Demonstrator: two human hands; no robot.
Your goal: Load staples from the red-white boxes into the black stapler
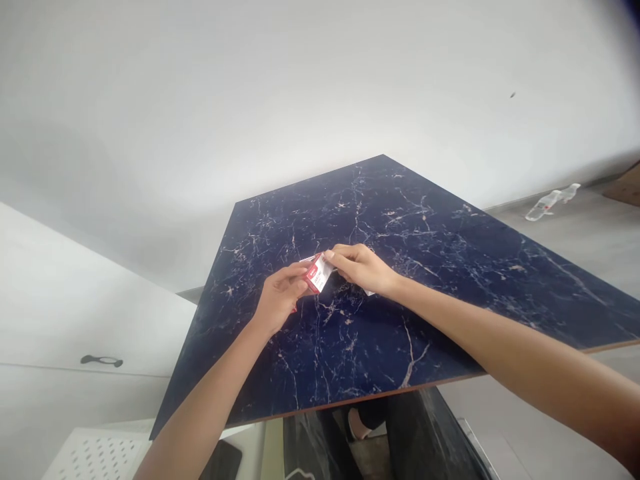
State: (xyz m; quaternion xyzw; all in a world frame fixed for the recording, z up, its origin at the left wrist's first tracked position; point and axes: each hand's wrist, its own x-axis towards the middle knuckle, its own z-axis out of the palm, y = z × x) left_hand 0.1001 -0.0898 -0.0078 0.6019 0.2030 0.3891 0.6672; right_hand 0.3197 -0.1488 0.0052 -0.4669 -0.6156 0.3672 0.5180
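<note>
A small red and white box (318, 272) is held up over the dark blue marbled table (350, 207). My left hand (283, 293) is closed on its left side, thumb in front and fingers behind. At the box's upper right end, my right hand (361, 267) pinches the edge between thumb and fingers. A bit of something white (369, 293) shows just below my right hand; the hand hides most of it. A small red piece shows under my left hand, too covered to name.
Clear plastic bottles (545, 204) lie on the floor at the right, near a brown cardboard box (624, 185). White walls stand behind the table. A white cabinet with a dark handle (101, 361) is at the left. A perforated white seat (103, 457) is at the lower left.
</note>
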